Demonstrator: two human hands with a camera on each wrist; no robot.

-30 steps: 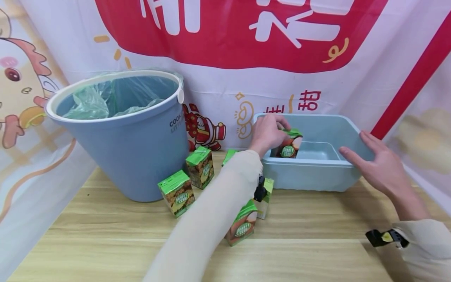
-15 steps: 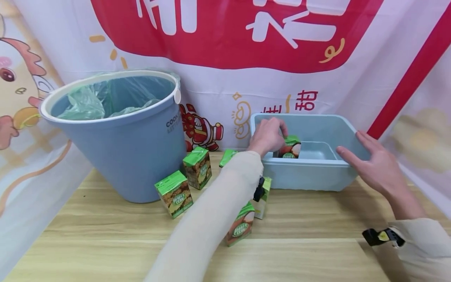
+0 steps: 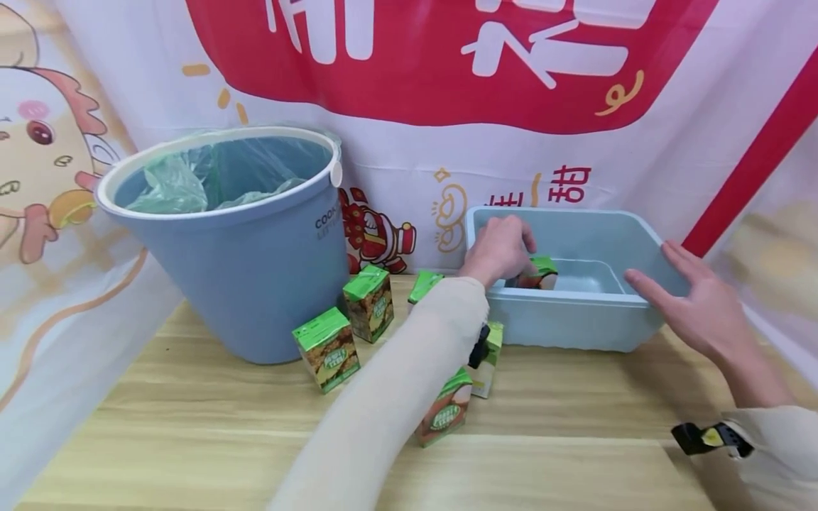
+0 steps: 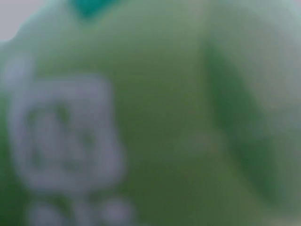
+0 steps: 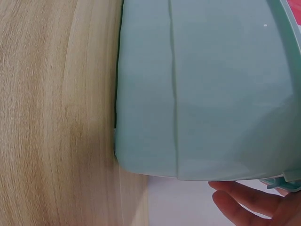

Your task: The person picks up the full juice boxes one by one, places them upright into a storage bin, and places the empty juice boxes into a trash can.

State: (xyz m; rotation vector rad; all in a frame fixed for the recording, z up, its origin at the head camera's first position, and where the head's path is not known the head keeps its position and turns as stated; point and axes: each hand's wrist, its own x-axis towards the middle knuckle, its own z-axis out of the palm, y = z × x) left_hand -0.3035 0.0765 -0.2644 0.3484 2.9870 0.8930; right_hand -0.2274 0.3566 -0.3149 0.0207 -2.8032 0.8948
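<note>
Inside the left end of a light blue plastic tub [image 3: 569, 323], my left hand [image 3: 500, 248] holds a small green-topped carton [image 3: 544, 275] low near the tub's floor. The fingers partly cover that carton. At the tub's right end, my right hand [image 3: 706, 305] grips the rim, thumb over the inner side. Its fingers [image 5: 249, 197] show against the tub's outer wall [image 5: 225, 94] in the right wrist view. Green packaging with white print [image 4: 164, 108] fills the left wrist view, too close and blurred to read.
Several similar cartons stand on the wooden table: two brown-sided cartons [image 3: 326, 353] by the blue bin [image 3: 255, 284], a red-brown carton [image 3: 444, 410] in front, a pale green carton [image 3: 489, 362] near the tub, and a carton [image 3: 424, 284] partly behind the left sleeve. A printed cloth [image 3: 409, 142] hangs behind.
My left hand has lowered the carton deeper into the tub, so less of its front shows above the rim. The right hand stays on the tub. The head view shifts slightly.
</note>
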